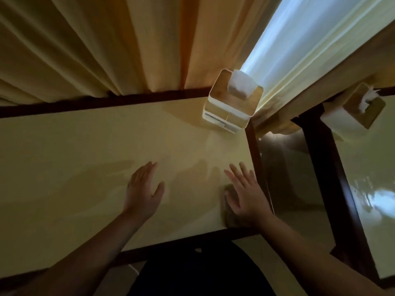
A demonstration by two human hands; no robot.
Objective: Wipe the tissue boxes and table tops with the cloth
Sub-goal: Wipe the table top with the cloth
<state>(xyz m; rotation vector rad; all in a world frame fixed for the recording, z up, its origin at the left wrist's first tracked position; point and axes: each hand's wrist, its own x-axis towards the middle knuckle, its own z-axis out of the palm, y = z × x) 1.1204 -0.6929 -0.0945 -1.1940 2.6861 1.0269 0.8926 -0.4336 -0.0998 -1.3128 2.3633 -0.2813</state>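
Holding tissue (239, 86), white tissue box (229, 107)

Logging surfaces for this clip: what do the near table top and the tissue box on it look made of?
The table top looks like glossy cream laminate or lacquer, since it mirrors the curtain and hands, with a dark, probably wooden, edge. The tissue box seems to be white plastic with a wood-look lid; blur leaves that open.

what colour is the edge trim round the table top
Dark brown, framing the pale yellow table top; the edge trim shows in the head view.
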